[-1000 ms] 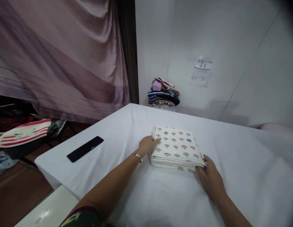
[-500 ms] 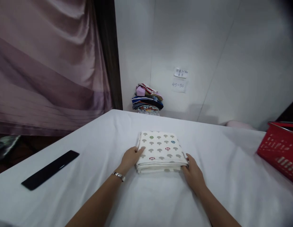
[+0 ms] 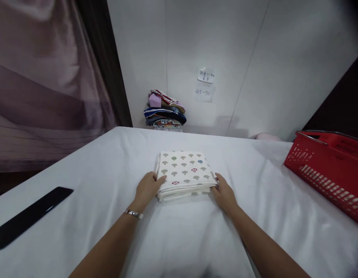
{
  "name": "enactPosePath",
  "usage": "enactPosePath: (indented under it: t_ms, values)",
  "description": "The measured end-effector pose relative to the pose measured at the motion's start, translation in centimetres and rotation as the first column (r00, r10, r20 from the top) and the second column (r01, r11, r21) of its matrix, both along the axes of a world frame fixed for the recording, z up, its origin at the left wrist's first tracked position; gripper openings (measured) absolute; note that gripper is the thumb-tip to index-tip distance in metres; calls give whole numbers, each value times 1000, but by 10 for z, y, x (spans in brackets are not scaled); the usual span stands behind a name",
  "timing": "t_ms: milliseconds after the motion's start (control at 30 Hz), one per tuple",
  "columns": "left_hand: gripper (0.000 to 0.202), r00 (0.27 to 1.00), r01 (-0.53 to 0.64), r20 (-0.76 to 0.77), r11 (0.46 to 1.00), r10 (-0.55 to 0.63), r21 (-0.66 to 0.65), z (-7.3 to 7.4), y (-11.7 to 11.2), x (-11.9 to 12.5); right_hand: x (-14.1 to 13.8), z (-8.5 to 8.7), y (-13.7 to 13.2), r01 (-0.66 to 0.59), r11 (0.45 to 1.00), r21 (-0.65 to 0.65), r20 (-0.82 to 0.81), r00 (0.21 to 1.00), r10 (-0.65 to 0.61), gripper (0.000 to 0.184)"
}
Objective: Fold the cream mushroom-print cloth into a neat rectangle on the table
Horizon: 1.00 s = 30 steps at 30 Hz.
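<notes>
A folded white cloth (image 3: 186, 170) with printed mushrooms, mostly grey and a few red, green and blue, lies on the white-covered table. Its folded layers show along the near edge. My left hand (image 3: 146, 190) grips the near left corner, thumb on top and fingers underneath or behind the side. At the near right corner, my right hand (image 3: 224, 194) holds the cloth the same way, its fingertips partly hidden by the fabric. A silver bracelet (image 3: 134, 214) circles my left wrist.
To the right stands a red plastic basket (image 3: 326, 170) with metal handles. A flat black slab (image 3: 31, 216) lies at the left. Behind the table rises a stack of folded clothes (image 3: 165, 110) against the wall, beside handwritten paper notes (image 3: 205, 85). A pink curtain (image 3: 43, 88) hangs at the left.
The view has turned to the right, so more of the red basket shows. Both hands keep their hold on the cloth, which looks much the same.
</notes>
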State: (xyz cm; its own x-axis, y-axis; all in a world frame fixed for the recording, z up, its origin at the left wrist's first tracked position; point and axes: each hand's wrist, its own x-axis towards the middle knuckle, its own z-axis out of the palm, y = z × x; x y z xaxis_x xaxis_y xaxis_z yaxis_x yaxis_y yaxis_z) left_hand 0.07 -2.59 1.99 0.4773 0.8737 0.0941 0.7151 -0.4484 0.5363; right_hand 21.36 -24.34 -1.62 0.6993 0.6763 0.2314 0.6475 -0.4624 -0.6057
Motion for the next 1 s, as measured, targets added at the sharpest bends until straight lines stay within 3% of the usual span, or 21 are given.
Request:
enactPosePath:
  t_ms: [67, 133, 233, 333, 500, 667, 800, 900, 1000]
  values:
    - [31, 997, -4, 81, 994, -5, 113, 7, -6, -2, 0, -1, -1, 14, 1000, -13, 16, 1000, -14, 51]
    - [26, 985, 58, 143, 973, -92, 225, 13, -15, -2, 1, -1, -2, 15, 1000, -18, 31, 999, -15, 50]
    - [21, 930, 301, 119, 906, -348, 296, 16, -30, 2, 1, -2, -3, 29, 999, -24, 42, 999, -28, 48]
    - [19, 853, 501, 22, 829, -522, 250, 10, -39, 8, 2, -2, -3, 24, 1000, -17, 21, 1000, -23, 45]
    - [21, 844, 529, -24, 825, -536, 199, -2, -35, 11, 4, -5, -1, -67, 997, 33, 12, 998, 66, 43]
    - [18, 824, 557, -26, 801, -566, 220, 1, -30, 9, 3, -3, -3, -59, 998, -39, 49, 997, 61, 42]
    - [17, 806, 583, -12, 791, -591, 183, 7, -30, 5, 2, -2, -7, 11, 995, -100, 201, 979, 10, 42]
    - [18, 808, 582, -7, 795, -590, 172, 9, -31, 3, 3, -4, -7, -20, 998, -61, 356, 934, 41, 39]
    - [19, 805, 584, -6, 790, -593, 190, 9, -32, 2, 4, -5, -5, -57, 997, -51, 368, 927, 72, 36]
